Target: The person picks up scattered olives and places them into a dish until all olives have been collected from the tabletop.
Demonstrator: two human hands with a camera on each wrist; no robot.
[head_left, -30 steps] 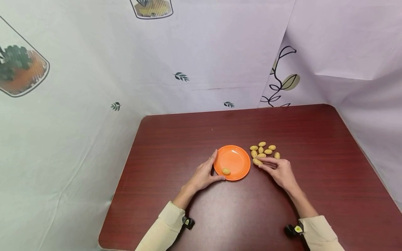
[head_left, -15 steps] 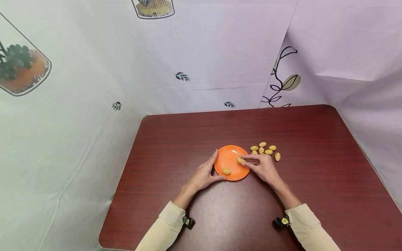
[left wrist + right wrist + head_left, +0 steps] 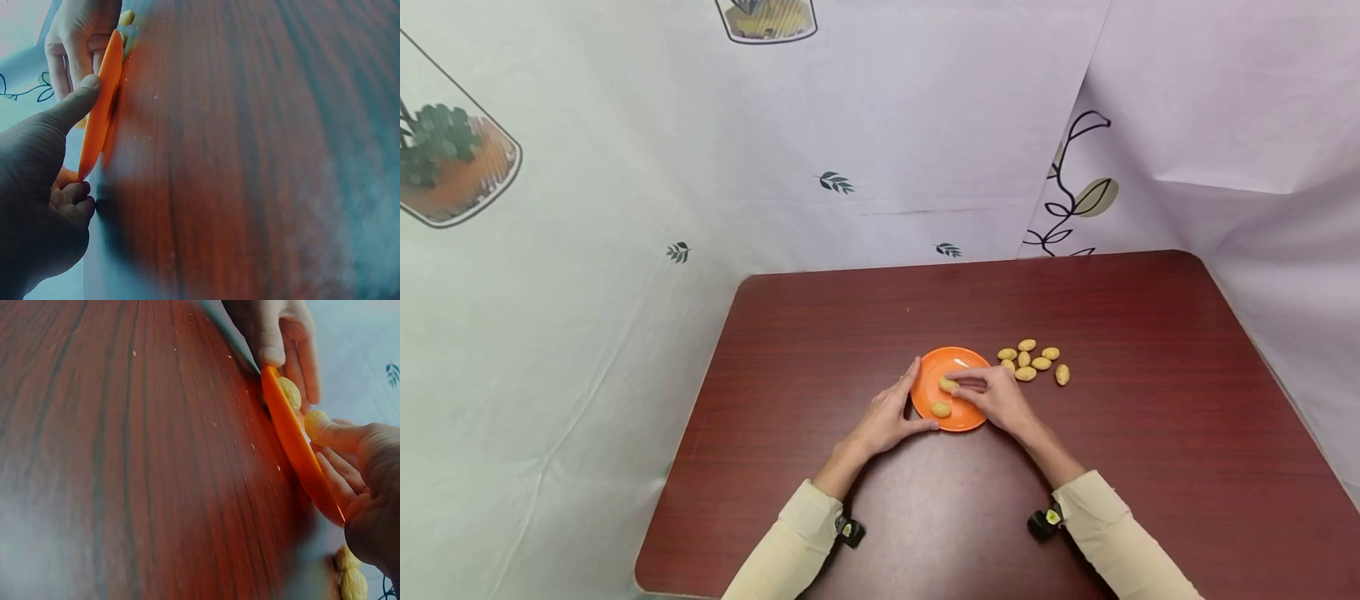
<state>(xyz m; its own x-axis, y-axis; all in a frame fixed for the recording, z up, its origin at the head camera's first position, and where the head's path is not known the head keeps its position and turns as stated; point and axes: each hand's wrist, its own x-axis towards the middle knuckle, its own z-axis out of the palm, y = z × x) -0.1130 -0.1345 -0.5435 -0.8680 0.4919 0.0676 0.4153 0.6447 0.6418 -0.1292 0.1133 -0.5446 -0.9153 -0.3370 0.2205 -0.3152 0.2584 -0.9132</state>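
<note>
An orange plate (image 3: 967,417) lies on the table, with my left hand (image 3: 883,423) holding its left edge between thumb and fingers. On the plate's near-left part rests a small yellow oval nut-like piece (image 3: 941,409) with a rough surface. My right hand (image 3: 1000,398) reaches over the plate from the right. It pinches a second yellow oval piece (image 3: 948,384) between thumb and fingertips, just above the first one. In the right wrist view this pinched piece (image 3: 315,425) shows at the thumb tip, beside the plate's rim (image 3: 300,450).
Several similar yellow oval pieces (image 3: 1026,374) lie in a loose group on the table, right of the plate. The dark red wooden table (image 3: 820,333) has rounded corners. Pale printed cloth (image 3: 880,125) hangs behind it and at its sides.
My right hand has carried the pinched yellow piece leftward from the group to over the plate. The left hand and the plate have stayed in place.
</note>
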